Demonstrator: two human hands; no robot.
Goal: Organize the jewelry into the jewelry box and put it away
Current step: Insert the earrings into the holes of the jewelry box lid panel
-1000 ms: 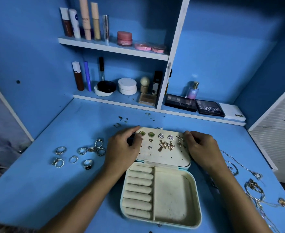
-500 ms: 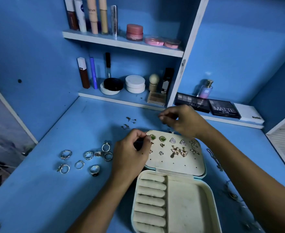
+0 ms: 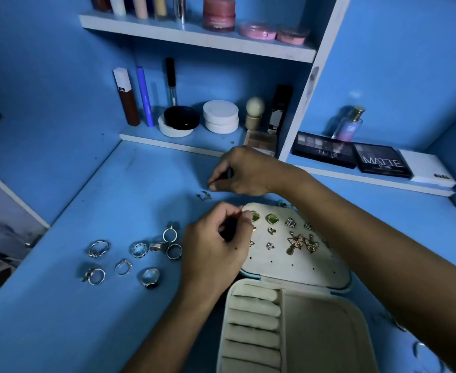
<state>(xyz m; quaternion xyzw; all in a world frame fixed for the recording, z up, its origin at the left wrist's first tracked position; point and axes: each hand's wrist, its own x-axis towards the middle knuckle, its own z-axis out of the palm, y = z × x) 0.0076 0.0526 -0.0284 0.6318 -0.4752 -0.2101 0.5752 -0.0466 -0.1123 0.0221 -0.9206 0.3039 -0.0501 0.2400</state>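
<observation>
The open jewelry box point(image 3: 288, 305) lies near on the desk point(image 3: 59, 305). The left hand point(image 3: 216, 246) pinches its lid edge; the right hand point(image 3: 245, 173) pinches beside a loose earring point(image 3: 204, 195), its grip's contents unclear. A far-right palette point(image 3: 381, 162) reads "MATTE".

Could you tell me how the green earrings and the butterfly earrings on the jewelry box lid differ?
The green earrings are squarish green stones in the lid's top row; the butterfly earrings are pale, winged and sit lower. The green ones lie compact, while the butterfly ones carry small hanging drops. Both are pairs, side by side on the cream lid panel.
</observation>
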